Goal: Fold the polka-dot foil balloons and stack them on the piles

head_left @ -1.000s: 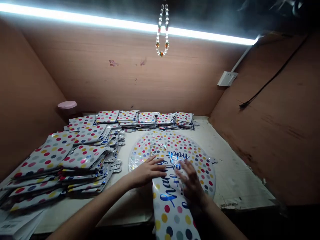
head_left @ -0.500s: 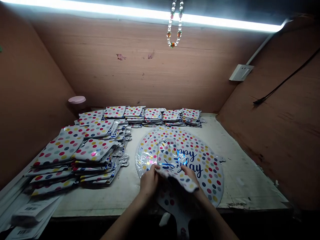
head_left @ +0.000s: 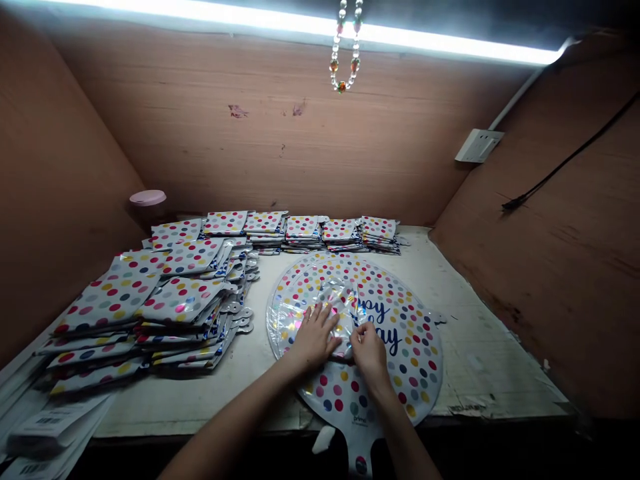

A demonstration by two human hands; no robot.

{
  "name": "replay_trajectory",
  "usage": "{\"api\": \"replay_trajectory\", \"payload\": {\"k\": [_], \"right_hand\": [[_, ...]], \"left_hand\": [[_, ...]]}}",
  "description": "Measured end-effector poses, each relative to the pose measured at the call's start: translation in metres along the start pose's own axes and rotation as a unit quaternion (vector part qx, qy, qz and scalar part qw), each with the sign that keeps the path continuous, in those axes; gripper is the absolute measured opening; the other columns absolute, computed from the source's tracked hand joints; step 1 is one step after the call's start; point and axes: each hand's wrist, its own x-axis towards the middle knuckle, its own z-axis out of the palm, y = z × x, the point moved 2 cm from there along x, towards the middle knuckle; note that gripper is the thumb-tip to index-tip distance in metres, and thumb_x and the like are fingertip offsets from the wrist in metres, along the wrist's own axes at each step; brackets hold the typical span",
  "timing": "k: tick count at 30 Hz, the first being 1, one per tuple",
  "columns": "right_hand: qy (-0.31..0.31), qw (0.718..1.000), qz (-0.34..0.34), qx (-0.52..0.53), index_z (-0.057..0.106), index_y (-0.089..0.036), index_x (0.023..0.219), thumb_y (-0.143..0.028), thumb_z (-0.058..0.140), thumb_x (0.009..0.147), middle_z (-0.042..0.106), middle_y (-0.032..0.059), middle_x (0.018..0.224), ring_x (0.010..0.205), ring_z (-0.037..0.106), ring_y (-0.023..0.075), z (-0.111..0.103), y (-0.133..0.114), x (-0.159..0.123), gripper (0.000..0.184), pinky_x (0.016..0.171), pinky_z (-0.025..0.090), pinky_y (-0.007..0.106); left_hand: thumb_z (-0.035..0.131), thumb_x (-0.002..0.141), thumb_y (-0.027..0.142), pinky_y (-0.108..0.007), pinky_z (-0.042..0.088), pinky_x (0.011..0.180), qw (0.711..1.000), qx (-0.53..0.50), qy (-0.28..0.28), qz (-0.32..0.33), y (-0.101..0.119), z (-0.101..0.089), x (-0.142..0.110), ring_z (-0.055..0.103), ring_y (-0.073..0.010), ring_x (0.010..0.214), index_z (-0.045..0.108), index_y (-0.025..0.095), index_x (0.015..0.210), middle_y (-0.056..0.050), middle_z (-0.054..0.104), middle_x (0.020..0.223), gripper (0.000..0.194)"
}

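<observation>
A partly folded foil balloon (head_left: pixel 339 293), white with coloured dots, lies in the middle of a pile of flat round foil balloons (head_left: pixel 417 363) with blue lettering. My left hand (head_left: pixel 315 340) presses flat on the folded one, fingers spread. At its right edge, my right hand (head_left: pixel 369 350) pinches the foil between thumb and fingers. Part of the lettering is covered by the folded balloon and my right hand. The tail of a flat balloon (head_left: pixel 359 447) hangs over the table's front edge between my forearms.
Stacks of folded balloons (head_left: pixel 183 300) stand on the left, and a row of smaller stacks (head_left: pixel 303 228) lines the back wall. Labelled white packets (head_left: pixel 50 423) lie front left. A pink-lidded container (head_left: pixel 148 198) is in the back left corner. Beads (head_left: pixel 342 85) hang above.
The raised foil flap has come down onto the pile. My left hand has gone from gripping it to lying flat on top, and my right hand has moved slightly left, pinching the edge.
</observation>
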Motion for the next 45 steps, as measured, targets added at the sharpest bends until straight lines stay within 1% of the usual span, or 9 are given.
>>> {"api": "replay_trajectory", "payload": {"k": [5, 11, 15, 20, 25, 29, 34, 39, 45], "right_hand": [[0.110, 0.933, -0.296, -0.171, 0.051, -0.018, 0.129, -0.019, 0.051, 0.078, 0.050, 0.0152, 0.136, 0.125, 0.046, 0.0333, 0.006, 0.005, -0.037, 0.050, 0.103, 0.037, 0.051], [0.137, 0.860, -0.455, -0.183, 0.054, -0.001, 0.125, -0.007, 0.043, 0.079, 0.056, 0.0219, 0.130, 0.131, 0.041, 0.0299, 0.008, 0.023, -0.037, 0.048, 0.106, 0.039, 0.046], [0.012, 0.839, -0.537, -0.083, 0.049, -0.008, 0.132, -0.018, 0.048, 0.081, 0.047, 0.0176, 0.140, 0.137, 0.031, 0.0294, -0.004, 0.044, -0.060, 0.051, 0.105, 0.041, 0.048], [-0.100, 0.867, -0.481, 0.081, 0.059, -0.016, 0.115, -0.027, 0.051, 0.086, 0.062, 0.0154, 0.123, 0.120, 0.054, 0.0267, -0.008, 0.051, -0.065, 0.033, 0.096, 0.048, 0.043], [-0.110, 0.967, -0.124, 0.192, 0.063, -0.015, 0.090, -0.039, 0.039, 0.092, 0.070, 0.0081, 0.079, 0.077, 0.068, 0.0212, -0.006, 0.027, -0.023, 0.034, 0.066, 0.053, 0.029], [-0.120, 0.985, 0.016, 0.125, 0.058, -0.017, 0.075, -0.041, 0.041, 0.091, 0.066, 0.0042, 0.067, 0.051, 0.062, 0.0160, 0.003, 0.015, 0.000, 0.033, 0.044, 0.043, 0.023], [-0.092, 0.993, 0.018, 0.071, 0.060, -0.016, 0.079, -0.033, 0.046, 0.090, 0.067, 0.0079, 0.071, 0.060, 0.064, 0.0187, 0.005, 0.007, 0.002, 0.025, 0.051, 0.044, 0.025], [0.131, 0.978, -0.128, -0.101, 0.052, -0.014, 0.126, -0.033, 0.033, 0.096, 0.062, 0.0187, 0.116, 0.103, 0.060, 0.0292, 0.003, -0.006, -0.014, 0.041, 0.084, 0.047, 0.041], [0.052, 0.926, -0.326, -0.184, 0.030, -0.020, 0.146, -0.051, 0.028, 0.095, 0.030, 0.0080, 0.152, 0.142, 0.019, 0.0280, 0.046, 0.026, -0.006, 0.060, 0.112, 0.020, 0.053]], "left_hand": [[0.037, 0.093, 0.053, -0.060, 0.010, 0.112, 0.999, 0.018, -0.038, 0.027, -0.008, 0.017, 0.004, 0.005, -0.0355, 0.143, 0.023, 0.030, 0.147, -0.008, 0.014, 0.156, 0.060], [0.057, 0.074, 0.069, -0.066, 0.005, 0.108, 0.980, -0.018, -0.131, 0.149, -0.014, -0.020, -0.009, 0.010, -0.0422, 0.140, 0.021, 0.019, 0.148, -0.020, 0.013, 0.154, 0.097], [0.048, 0.093, 0.034, -0.050, 0.017, 0.115, 0.960, -0.103, -0.069, 0.249, -0.022, -0.030, -0.060, 0.047, -0.0225, 0.128, 0.041, 0.028, 0.138, -0.006, 0.056, 0.133, 0.046], [0.051, 0.090, 0.032, -0.039, 0.043, 0.101, 0.972, -0.211, 0.040, 0.094, -0.015, -0.013, -0.106, 0.063, -0.0220, 0.107, 0.062, 0.023, 0.113, -0.007, 0.068, 0.114, 0.028], [0.041, 0.093, 0.029, -0.032, 0.053, 0.074, 0.939, -0.256, 0.105, -0.203, -0.008, -0.008, -0.082, 0.067, -0.0215, 0.086, 0.050, 0.017, 0.126, -0.008, 0.069, 0.096, 0.036], [0.044, 0.091, 0.022, -0.033, 0.053, 0.070, 0.946, -0.112, 0.116, -0.280, 0.000, -0.010, -0.054, 0.066, -0.0229, 0.083, 0.030, 0.013, 0.143, -0.011, 0.066, 0.100, 0.054], [0.042, 0.093, 0.023, -0.047, 0.035, 0.106, 0.989, 0.056, 0.112, -0.074, 0.018, 0.009, -0.040, 0.040, -0.0292, 0.131, 0.041, 0.020, 0.139, -0.012, 0.045, 0.141, 0.046], [0.048, 0.089, 0.045, -0.054, 0.018, 0.113, 0.998, 0.042, 0.026, -0.044, 0.015, 0.031, -0.040, 0.009, -0.0356, 0.143, 0.021, 0.023, 0.149, -0.011, 0.012, 0.157, 0.068], [0.057, 0.076, 0.053, -0.060, 0.008, 0.112, 0.997, 0.020, -0.077, -0.008, 0.012, 0.008, -0.042, -0.002, -0.0413, 0.141, 0.009, 0.012, 0.150, -0.018, -0.002, 0.155, 0.097]]}}
